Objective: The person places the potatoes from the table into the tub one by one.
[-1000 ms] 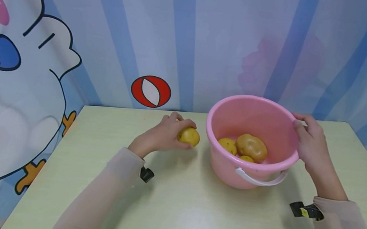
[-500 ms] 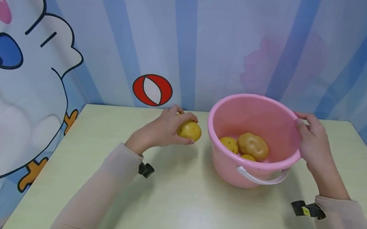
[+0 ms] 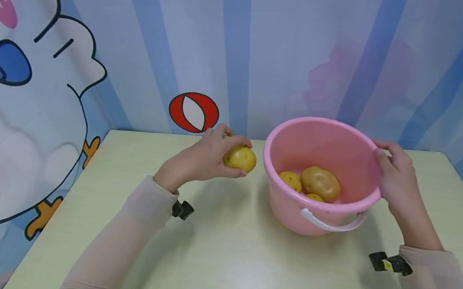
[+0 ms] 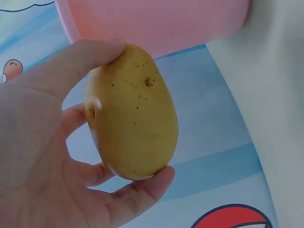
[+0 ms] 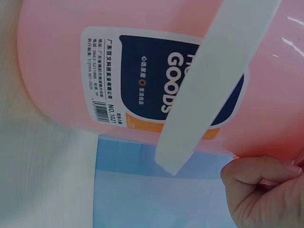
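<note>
Between thumb and fingers, my left hand holds a yellow potato with dark specks, raised off the table just left of a pink bucket. My right hand grips the bucket's right rim, thumb toward the inside. Inside the bucket lie a large tan potato and two yellow ones, a left yellow potato and a lower yellow potato mostly hidden by the front wall. The white handle hangs down at the front. A printed label shows on the bucket in the right wrist view.
A pale wooden table carries the bucket. Behind it stands a blue striped backdrop with a cartoon figure at left and a red and white ball print.
My left hand has lifted the potato slightly higher. The right hand keeps its hold on the bucket's rim, and the bucket stays in place; the whole view shifts a little.
</note>
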A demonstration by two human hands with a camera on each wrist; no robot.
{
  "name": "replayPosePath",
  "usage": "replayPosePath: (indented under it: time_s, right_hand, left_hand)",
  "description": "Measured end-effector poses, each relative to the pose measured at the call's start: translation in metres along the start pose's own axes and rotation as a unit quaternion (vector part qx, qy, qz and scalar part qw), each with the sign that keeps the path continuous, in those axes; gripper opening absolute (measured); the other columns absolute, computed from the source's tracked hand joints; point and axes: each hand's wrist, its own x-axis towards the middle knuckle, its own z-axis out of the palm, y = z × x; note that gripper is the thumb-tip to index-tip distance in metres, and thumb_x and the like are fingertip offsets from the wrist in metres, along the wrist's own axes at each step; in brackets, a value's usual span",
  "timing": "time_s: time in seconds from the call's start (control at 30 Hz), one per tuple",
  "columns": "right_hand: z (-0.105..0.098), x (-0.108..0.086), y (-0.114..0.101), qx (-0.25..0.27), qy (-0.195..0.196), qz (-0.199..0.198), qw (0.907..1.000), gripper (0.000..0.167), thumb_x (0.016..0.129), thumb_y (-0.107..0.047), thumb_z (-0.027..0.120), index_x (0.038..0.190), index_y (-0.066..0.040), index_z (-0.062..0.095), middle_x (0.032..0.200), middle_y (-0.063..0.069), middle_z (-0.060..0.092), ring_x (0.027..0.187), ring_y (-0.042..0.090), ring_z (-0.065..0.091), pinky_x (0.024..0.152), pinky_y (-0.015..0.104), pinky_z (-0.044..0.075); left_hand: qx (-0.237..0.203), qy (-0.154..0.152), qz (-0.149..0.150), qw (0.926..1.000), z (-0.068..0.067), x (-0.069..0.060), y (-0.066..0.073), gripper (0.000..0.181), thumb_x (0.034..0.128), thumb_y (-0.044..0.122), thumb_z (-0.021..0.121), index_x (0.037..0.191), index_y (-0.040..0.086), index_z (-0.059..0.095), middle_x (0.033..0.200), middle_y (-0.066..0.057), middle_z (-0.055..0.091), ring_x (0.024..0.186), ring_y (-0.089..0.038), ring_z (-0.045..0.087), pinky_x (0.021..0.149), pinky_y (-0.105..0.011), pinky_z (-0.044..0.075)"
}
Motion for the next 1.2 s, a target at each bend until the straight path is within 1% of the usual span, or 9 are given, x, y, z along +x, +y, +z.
replayPosePath:
  time_s: [0.1, 0.3, 0.57, 0.67, 0.83, 1.03, 1.2]
  right_hand:
    - [0.000, 0.000, 0.000, -0.002, 0.000, 0.002, 1.0000, 0.053, 0.109, -0.030, 0.028, 0.148, 0.006, 0.035, 0.124, 0.033, 0.053, 0.077, 0.001, 0.058, 0.059, 0.021, 0.051]
    - [0.000, 0.000, 0.000, -0.002, 0.001, -0.001, 1.0000, 0.053, 0.109, -0.030, 0.028, 0.148, 0.006, 0.035, 0.123, 0.033, 0.053, 0.076, 0.001, 0.058, 0.059, 0.021, 0.051]
    - [0.000, 0.000, 0.000, -0.003, 0.005, -0.002, 1.0000, 0.053, 0.109, -0.029, 0.028, 0.147, 0.006, 0.036, 0.121, 0.033, 0.055, 0.074, 0.001, 0.059, 0.057, 0.022, 0.050]
    - [0.000, 0.000, 0.000, -0.002, 0.004, -0.001, 1.0000, 0.053, 0.109, -0.030, 0.028, 0.147, 0.006, 0.036, 0.121, 0.032, 0.054, 0.074, 0.001, 0.059, 0.057, 0.022, 0.050]
    - [0.001, 0.000, 0.001, 0.002, 0.001, -0.002, 1.0000, 0.053, 0.110, -0.029, 0.028, 0.148, 0.007, 0.035, 0.121, 0.033, 0.054, 0.074, 0.001, 0.059, 0.058, 0.022, 0.051]
    - [0.000, 0.001, 0.001, -0.001, 0.001, 0.000, 1.0000, 0.053, 0.109, -0.030, 0.028, 0.148, 0.006, 0.034, 0.123, 0.034, 0.054, 0.075, 0.000, 0.059, 0.058, 0.022, 0.051]
    - [0.000, 0.002, 0.001, 0.001, 0.000, 0.002, 1.0000, 0.053, 0.109, -0.029, 0.028, 0.148, 0.007, 0.034, 0.125, 0.034, 0.053, 0.076, -0.001, 0.058, 0.058, 0.022, 0.051]
  left_hand:
    - [0.008, 0.004, 0.005, 0.9999, -0.005, -0.002, 0.006, 0.053, 0.0864, 0.042, 0.076, 0.132, 0.023, 0.058, 0.124, -0.008, 0.044, 0.114, -0.025, 0.037, 0.079, -0.036, 0.048]
    - [0.014, 0.012, 0.009, 0.9998, -0.016, -0.006, 0.016, 0.054, 0.0860, 0.043, 0.077, 0.134, 0.026, 0.057, 0.127, -0.009, 0.043, 0.107, -0.026, 0.039, 0.075, -0.033, 0.050]
    - [0.028, 0.022, 0.025, 0.9990, -0.026, -0.009, 0.024, 0.054, 0.0868, 0.043, 0.076, 0.135, 0.027, 0.057, 0.127, -0.010, 0.043, 0.106, -0.026, 0.039, 0.073, -0.033, 0.051]
    - [0.034, 0.027, 0.028, 0.9987, -0.028, -0.010, 0.026, 0.054, 0.0868, 0.043, 0.076, 0.134, 0.027, 0.057, 0.127, -0.011, 0.043, 0.107, -0.027, 0.040, 0.073, -0.034, 0.050]
    - [0.040, 0.030, 0.023, 0.9985, -0.034, -0.011, 0.029, 0.053, 0.0870, 0.044, 0.075, 0.134, 0.028, 0.057, 0.129, -0.010, 0.042, 0.110, -0.028, 0.038, 0.073, -0.034, 0.050]
    - [0.046, 0.042, 0.039, 0.9973, -0.040, -0.010, 0.034, 0.052, 0.0869, 0.044, 0.075, 0.133, 0.027, 0.057, 0.128, -0.010, 0.044, 0.112, -0.029, 0.039, 0.075, -0.034, 0.049]
    - [0.048, 0.047, 0.054, 0.9963, -0.047, -0.007, 0.040, 0.051, 0.0872, 0.044, 0.075, 0.132, 0.027, 0.058, 0.129, -0.010, 0.045, 0.116, -0.029, 0.039, 0.077, -0.035, 0.047]
